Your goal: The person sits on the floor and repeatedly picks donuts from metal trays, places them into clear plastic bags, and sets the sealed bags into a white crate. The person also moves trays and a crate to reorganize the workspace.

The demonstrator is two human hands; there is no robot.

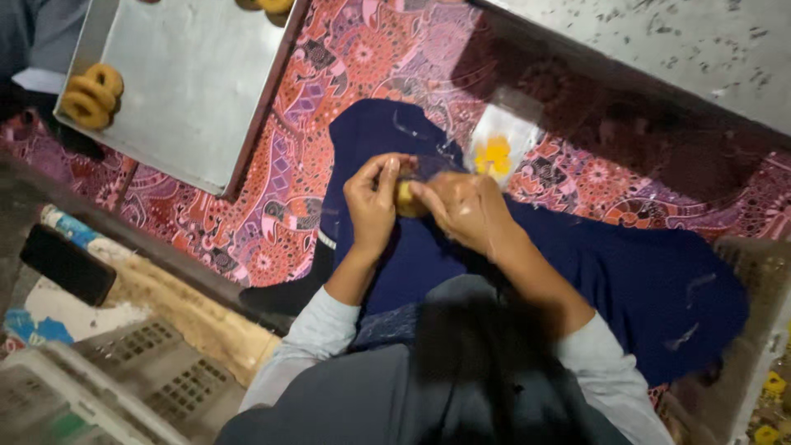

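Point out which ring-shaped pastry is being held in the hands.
The yellow pastry pinched between the left hand and right hand over the lap; the other rings lie on the metal tray.

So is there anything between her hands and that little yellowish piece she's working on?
Nothing visible does. The left hand and right hand both already touch the small yellowish piece, pinching it between their fingers above the dark blue cloth on the lap.

A matt metal tray [189,91] lies on patterned cloth [280,206]; clear glossy plastic bag [498,144].
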